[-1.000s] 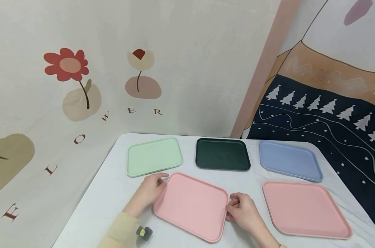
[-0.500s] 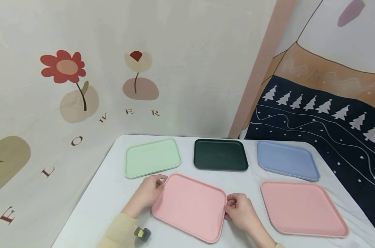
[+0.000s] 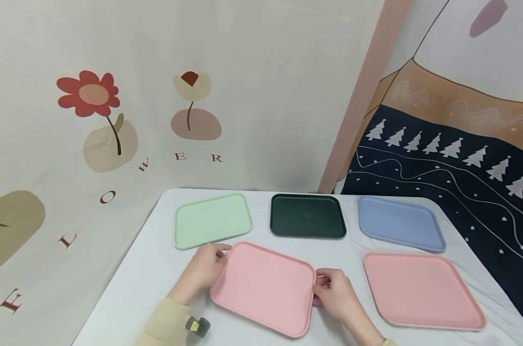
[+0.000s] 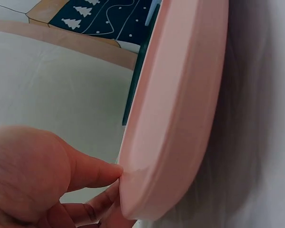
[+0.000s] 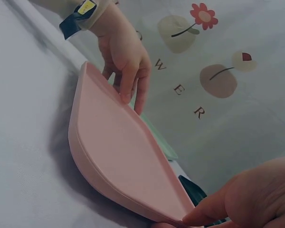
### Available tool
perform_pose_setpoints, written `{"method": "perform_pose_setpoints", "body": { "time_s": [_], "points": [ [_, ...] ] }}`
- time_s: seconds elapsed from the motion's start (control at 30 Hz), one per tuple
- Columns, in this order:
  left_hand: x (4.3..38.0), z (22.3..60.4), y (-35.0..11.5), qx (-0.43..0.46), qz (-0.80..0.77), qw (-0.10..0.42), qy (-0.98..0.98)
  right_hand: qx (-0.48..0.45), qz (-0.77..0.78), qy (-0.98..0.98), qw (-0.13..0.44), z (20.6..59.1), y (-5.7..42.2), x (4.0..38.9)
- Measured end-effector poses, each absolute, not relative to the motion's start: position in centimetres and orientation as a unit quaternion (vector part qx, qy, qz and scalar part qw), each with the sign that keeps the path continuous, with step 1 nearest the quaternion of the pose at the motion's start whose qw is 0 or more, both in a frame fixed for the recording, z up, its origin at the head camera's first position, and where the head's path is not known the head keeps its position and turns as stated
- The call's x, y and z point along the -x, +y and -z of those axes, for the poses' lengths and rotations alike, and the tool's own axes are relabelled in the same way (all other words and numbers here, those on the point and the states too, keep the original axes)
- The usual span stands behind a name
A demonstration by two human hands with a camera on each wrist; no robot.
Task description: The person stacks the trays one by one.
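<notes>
Between my two hands is a pink rectangular tray (image 3: 263, 288) with rounded corners, set at a slant at the front of the table. My left hand (image 3: 204, 266) pinches its left rim near the far corner; in the left wrist view the thumb presses the edge of the tray (image 4: 180, 118), with fingers beneath. The right hand (image 3: 335, 290) grips the opposite short side, thumb on the rim. Seen from the right wrist, the tray (image 5: 118, 142) casts a shadow on the cloth under its near edge. Its upper face is bare.
Along the back of the white-covered table (image 3: 127, 298) lie a light green tray (image 3: 213, 221), a dark green tray (image 3: 308, 216) and a blue tray (image 3: 401, 223). A second pink tray (image 3: 423, 290) lies at the right. A patterned cloth wall (image 3: 270, 96) rises behind.
The head view has shifted slightly, so everything sits a little further left in it. Both hands keep their hold on the pink tray, which has barely moved.
</notes>
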State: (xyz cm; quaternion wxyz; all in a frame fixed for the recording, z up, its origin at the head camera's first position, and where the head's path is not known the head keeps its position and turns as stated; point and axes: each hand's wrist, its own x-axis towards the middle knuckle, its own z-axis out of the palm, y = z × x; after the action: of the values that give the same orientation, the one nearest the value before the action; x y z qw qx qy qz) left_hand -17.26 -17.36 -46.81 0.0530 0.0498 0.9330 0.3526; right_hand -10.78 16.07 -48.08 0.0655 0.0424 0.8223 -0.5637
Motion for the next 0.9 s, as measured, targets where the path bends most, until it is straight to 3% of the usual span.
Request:
{"method": "perform_pose_setpoints", "body": {
  "time_s": [0.9],
  "points": [
    [15.9, 44.3, -16.0, -0.022, -0.484, 0.066, 0.872, -0.042, 0.590, 0.805, 0.041, 45.3, 18.6, 12.1]
  ]
}}
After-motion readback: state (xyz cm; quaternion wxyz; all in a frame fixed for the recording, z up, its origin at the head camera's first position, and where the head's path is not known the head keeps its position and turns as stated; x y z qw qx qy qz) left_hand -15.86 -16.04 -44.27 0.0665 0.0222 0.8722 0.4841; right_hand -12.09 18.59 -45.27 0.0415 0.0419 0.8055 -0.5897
